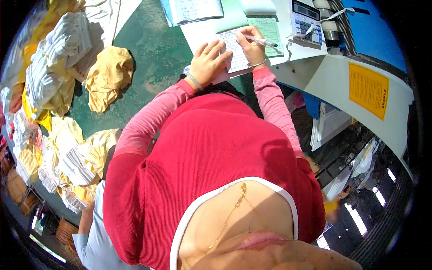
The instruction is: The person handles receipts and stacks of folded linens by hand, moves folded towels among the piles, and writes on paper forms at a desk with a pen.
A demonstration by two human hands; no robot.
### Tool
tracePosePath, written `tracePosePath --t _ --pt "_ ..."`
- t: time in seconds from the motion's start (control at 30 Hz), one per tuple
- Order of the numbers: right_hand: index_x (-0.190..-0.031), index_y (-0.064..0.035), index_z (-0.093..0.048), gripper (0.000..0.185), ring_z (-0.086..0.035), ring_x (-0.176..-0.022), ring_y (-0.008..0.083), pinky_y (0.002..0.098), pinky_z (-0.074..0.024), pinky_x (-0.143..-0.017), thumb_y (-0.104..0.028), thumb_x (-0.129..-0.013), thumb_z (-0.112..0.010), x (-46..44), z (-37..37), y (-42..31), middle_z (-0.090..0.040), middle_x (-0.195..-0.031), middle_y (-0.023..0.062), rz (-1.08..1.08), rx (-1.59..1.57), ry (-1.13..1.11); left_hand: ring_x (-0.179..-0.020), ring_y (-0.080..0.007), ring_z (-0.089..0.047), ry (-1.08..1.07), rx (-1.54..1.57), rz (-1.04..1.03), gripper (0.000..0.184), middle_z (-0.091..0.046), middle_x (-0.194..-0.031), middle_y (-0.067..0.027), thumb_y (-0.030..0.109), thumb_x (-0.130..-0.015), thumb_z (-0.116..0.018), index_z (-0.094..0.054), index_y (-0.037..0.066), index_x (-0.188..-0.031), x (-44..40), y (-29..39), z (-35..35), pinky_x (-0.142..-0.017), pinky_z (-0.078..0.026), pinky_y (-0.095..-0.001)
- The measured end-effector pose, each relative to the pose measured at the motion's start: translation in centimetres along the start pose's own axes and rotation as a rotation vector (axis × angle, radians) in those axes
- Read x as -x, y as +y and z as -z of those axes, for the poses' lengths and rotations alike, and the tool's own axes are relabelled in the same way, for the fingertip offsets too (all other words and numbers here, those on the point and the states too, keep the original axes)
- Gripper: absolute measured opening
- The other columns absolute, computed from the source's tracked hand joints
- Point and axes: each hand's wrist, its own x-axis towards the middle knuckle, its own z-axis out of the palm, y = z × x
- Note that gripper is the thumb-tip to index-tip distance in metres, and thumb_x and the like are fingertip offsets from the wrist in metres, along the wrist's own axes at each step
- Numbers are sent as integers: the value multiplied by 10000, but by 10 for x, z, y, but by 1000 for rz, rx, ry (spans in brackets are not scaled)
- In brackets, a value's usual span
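In the head view, my right hand [252, 49] grips a pen [265, 42] with its tip at the written page [236, 53]. Rows of handwriting cover this sheet, though I cannot read them. My left hand [209, 63] lies with fingers stretched out over the page's left edge. A green printed form [272, 32] sits just beyond my right hand. Farther back is an open notebook [198, 10] with a blue cover. To the right of the papers a desk calculator [307, 22] rests on the white board [288, 56], a white strap lying across it.
A crumpled yellow cloth [109, 76] lies on the green tabletop [157, 49]. Stacks of white and yellow fabric [58, 49] fill the left side, with more cloth [78, 164] nearer me. Another person's pale blue sleeve [96, 238] shows at lower left. An orange label [369, 90] marks the machine panel.
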Motion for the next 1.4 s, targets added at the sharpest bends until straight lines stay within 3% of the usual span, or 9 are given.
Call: tracePosePath --t 0.17,0.37,0.47,0.6,0.87,0.97,1.07,1.4 --pt "-838 -35 -559 162 -560 -674 86 222 -462 -598 -124 -777 -680 1 3 11 -591 -739 23 16 -31 40 -1160 -234 -472 0 -9 2 409 -526 -1208 -67 281 -725 -641 -563 204 -1119 -1 1 0 -959 -354 -403" --pt "-828 -39 -541 164 -566 -613 82 220 -450 -541 -118 -777 -676 2 0 -4 -583 -685 10 -111 -171 29 -1153 -239 -477 -7 42 17 436 -528 -1203 -68 336 -716 -663 -562 190 -1114 -4 5 8 -956 -359 -405" --pt "-771 -41 -523 161 -549 -577 79 224 -429 -501 -115 -772 -665 3 2 -2 -568 -636 8 10 -53 43 -1153 -240 -476 -2 43 18 448 -527 -1206 -70 356 -714 -665 -561 187 -1116 -4 6 8 -958 -358 -406" --pt "-652 -48 -477 206 -475 -507 76 237 -391 -473 -116 -745 -648 3 5 10 -518 -552 -2 1 10 113 -1164 -238 -468 -3 37 13 446 -522 -1216 -77 377 -722 -659 -563 185 -1113 -3 3 4 -964 -349 -407" --pt "-613 -45 -424 256 -421 -516 83 266 -371 -470 -40 -668 -674 5 5 9 -456 -555 12 216 239 134 -1187 -243 -448 -33 44 16 458 -515 -1223 -83 377 -736 -650 -557 184 -1141 -3 5 8 -986 -319 -403" --pt "-616 -44 -429 251 -428 -518 84 261 -376 -474 -44 -672 -674 5 5 9 -466 -562 10 233 305 118 -1191 -242 -446 -40 45 14 457 -518 -1220 -82 368 -737 -653 -557 183 -1144 -3 5 7 -991 -319 -402" --pt "-620 -46 -433 251 -436 -524 81 253 -380 -479 -46 -675 -678 5 2 13 -469 -569 6 118 137 63 -1193 -244 -447 -42 45 11 458 -520 -1217 -83 366 -737 -653 -557 181 -1145 -2 4 6 -994 -320 -403" --pt "-638 -46 -441 244 -458 -554 82 251 -393 -502 -80 -693 -676 5 -2 -4 -469 -585 10 125 280 32 -1192 -252 -448 -44 54 18 449 -516 -1222 -88 367 -755 -644 -554 179 -1153 -3 5 9 -997 -318 -411"
